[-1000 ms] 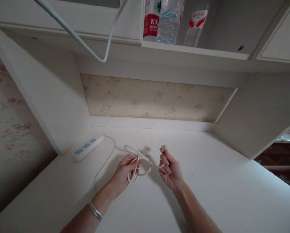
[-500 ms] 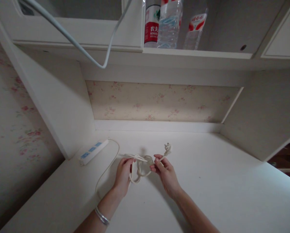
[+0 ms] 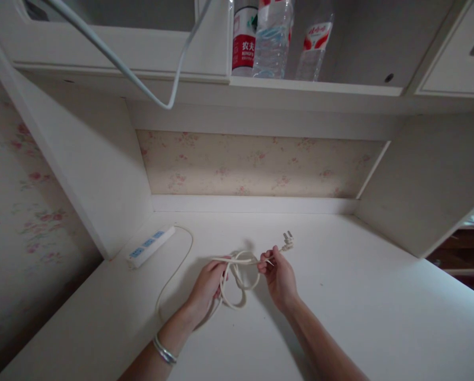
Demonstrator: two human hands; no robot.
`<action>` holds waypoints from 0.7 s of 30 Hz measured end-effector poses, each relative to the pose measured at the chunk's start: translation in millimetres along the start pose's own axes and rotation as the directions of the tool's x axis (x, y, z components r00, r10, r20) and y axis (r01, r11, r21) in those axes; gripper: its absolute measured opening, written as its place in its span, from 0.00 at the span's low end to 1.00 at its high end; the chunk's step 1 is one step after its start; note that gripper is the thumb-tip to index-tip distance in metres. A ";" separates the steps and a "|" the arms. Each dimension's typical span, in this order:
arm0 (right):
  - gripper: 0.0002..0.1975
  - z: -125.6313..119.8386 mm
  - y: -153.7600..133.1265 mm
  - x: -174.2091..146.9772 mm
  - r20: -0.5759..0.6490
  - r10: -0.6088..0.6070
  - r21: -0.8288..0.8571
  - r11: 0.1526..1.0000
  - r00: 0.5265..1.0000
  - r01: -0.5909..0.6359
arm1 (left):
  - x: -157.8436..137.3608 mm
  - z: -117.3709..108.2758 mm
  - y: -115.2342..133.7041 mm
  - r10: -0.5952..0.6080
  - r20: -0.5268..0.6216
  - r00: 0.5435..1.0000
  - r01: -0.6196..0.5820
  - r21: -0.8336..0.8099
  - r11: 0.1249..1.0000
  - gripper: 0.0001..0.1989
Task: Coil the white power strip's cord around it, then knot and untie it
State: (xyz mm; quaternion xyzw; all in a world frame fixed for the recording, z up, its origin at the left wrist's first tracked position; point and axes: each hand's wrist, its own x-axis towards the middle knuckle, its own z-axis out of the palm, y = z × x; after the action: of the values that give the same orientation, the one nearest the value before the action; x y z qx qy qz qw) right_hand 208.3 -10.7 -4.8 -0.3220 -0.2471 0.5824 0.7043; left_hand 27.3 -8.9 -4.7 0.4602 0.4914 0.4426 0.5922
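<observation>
Looped power cord (image 3: 239,261), lower centre of the frame, gripped by the left hand (image 3: 203,288) and pinched near its plug (image 3: 288,243) by the right hand (image 3: 281,280), over the tabletop (image 3: 348,312). Loop handling appears in hand; the next move calls for avoiding snags.

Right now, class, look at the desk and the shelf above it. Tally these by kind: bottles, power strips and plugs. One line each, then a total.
Bottles: 3
Power strips: 1
Plugs: 1
Total: 5
</observation>
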 end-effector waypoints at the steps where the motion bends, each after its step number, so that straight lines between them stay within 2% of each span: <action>1: 0.14 0.3 -1.0 -0.3 0.006 0.014 0.024 1.000 1.000 -0.014 | -0.4 0.6 -1.1 -0.002 -0.015 1.000 0.003 0.032 0.999 0.14; 7: 0.11 6.7 -5.1 -5.9 0.066 0.090 0.070 0.993 0.994 -0.094 | -1.9 3.3 -0.4 -0.036 0.029 0.999 0.033 0.090 0.995 0.16; 10: 0.12 12.1 -6.8 -12.5 0.185 0.150 -0.021 0.989 0.971 -0.149 | -3.4 4.1 3.2 -0.041 0.093 0.995 0.035 0.066 0.997 0.15; 14: 0.11 13.0 -11.0 -16.1 0.280 0.141 -0.161 0.982 0.950 -0.099 | -3.5 3.4 4.8 -0.018 0.160 0.987 0.001 0.104 0.995 0.17; 17: 0.12 9.7 -12.4 -13.5 0.270 0.139 -0.228 0.971 0.953 -0.077 | -2.6 1.9 3.6 0.024 0.202 0.979 -0.048 0.114 0.992 0.18; 21: 0.12 6.5 -9.9 -8.7 0.191 0.110 -0.267 0.962 0.975 -0.056 | -1.1 -1.4 1.1 0.018 0.228 0.974 -0.056 0.161 0.985 0.17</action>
State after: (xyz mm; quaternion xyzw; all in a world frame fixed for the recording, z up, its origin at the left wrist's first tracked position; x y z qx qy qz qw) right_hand 208.4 -19.2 7.1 -0.3603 -0.3787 0.6040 0.6016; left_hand 25.7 -9.5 -3.5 0.5644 0.4477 0.3558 0.5953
